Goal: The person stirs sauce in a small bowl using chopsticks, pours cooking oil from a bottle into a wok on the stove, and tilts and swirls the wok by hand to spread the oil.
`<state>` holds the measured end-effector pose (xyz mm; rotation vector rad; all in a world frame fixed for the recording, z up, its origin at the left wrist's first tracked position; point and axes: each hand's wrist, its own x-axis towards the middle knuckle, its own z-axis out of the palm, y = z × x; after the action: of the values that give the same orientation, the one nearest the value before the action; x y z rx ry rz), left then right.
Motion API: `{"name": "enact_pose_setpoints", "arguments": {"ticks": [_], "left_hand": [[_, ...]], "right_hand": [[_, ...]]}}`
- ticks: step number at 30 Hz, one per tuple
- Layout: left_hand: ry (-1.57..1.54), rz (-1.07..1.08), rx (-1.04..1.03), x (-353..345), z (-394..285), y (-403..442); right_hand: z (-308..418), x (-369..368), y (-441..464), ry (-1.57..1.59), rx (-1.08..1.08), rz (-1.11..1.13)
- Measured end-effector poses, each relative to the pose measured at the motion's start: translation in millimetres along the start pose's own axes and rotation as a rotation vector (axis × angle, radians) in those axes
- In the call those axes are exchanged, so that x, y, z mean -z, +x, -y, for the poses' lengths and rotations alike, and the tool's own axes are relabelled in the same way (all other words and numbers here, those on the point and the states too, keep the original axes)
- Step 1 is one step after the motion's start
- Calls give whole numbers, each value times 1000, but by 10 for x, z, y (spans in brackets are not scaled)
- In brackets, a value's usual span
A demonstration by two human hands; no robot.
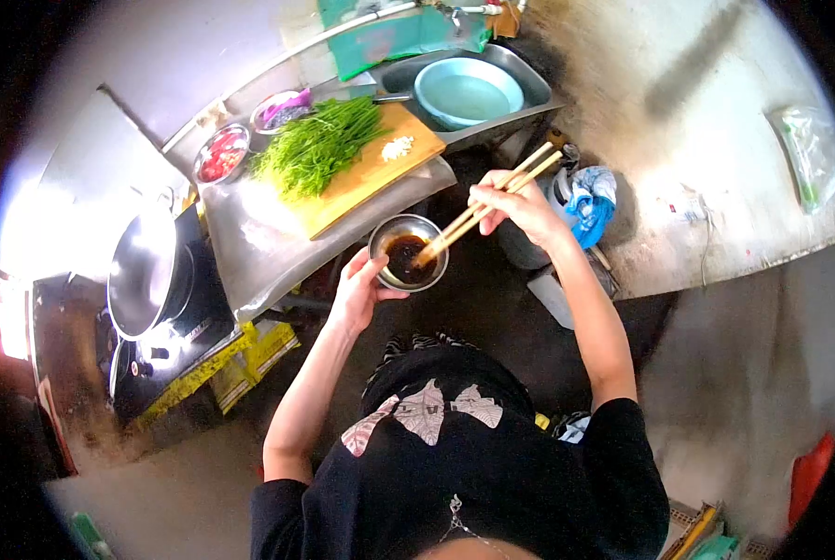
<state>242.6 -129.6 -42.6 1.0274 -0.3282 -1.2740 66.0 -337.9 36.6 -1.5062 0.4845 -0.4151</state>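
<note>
My left hand (pixel 361 290) holds a small metal bowl (pixel 378 245) by its side, the fingers wrapped round it. Dark brown liquid (pixel 408 254) lies in the bowl. A pair of wooden chopsticks (pixel 465 221) is gripped in my right hand (pixel 518 203), and their lower tips dip into the liquid. Beyond the bowl, a wooden cutting board (pixel 328 213) carries a heap of long green vegetables (pixel 322 145) and a small pile of chopped white pieces (pixel 397 148).
Behind the board stand a bowl of red pieces (pixel 222 157) and another bowl with purple contents (pixel 282 110). A light-blue basin (pixel 467 93) is in the sink (pixel 529 72). At left is a wok (pixel 143 273); a blue cloth (pixel 591 203) hangs at right.
</note>
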Motion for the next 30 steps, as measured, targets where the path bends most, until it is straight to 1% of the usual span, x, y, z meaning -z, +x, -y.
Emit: {"name": "enact_pose_setpoints", "arguments": {"ticks": [2, 3, 4, 6, 7, 8, 10, 11, 12, 14, 16, 18, 20, 21, 22, 24, 26, 30], "left_hand": [[1, 4, 4, -85, 16, 28], [-2, -6, -1, -128, 26, 37], [4, 4, 9, -156, 48, 46], [-6, 2, 15, -229, 83, 83], [-3, 9, 24, -247, 114, 109], [14, 12, 30, -250, 146, 140], [35, 13, 38, -283, 176, 159], [30, 14, 36, -325, 183, 169], [25, 15, 36, -360, 199, 175], [35, 25, 37, -384, 250, 194], [48, 36, 33, -442, 258, 206], [3, 19, 29, -516, 262, 197], [56, 36, 36, -469, 314, 207], [107, 62, 47, -470, 322, 209], [104, 60, 44, -486, 327, 214], [49, 86, 47, -513, 313, 193], [59, 85, 48, -517, 285, 172], [64, 65, 53, -545, 205, 98]], "right_hand": [[-48, 84, -19, 9, 28, -146], [17, 119, -87, -35, -81, -61], [66, 128, -140, -27, -98, 23], [-1, 185, -167, 5, 5, -141], [-9, 224, -187, -3, 18, -199], [0, 265, -231, -1, 17, -206], [59, 310, -309, -62, -75, -38], [6, 351, -310, -57, -14, -119], [-27, 367, -302, 17, 56, -207], [-14, 449, -357, -56, -64, -81], [32, 446, -401, -49, -87, -51], [17, 482, -400, -51, -5, -227], [74, 472, -457, -47, -107, -17], [77, 450, -443, -32, -76, -1], [82, 433, -419, -19, -45, 16], [117, 365, -321, -22, -60, 48], [54, 376, -159, 0, -1, 86], [262, 487, -106, -155, 93, 41]]}}
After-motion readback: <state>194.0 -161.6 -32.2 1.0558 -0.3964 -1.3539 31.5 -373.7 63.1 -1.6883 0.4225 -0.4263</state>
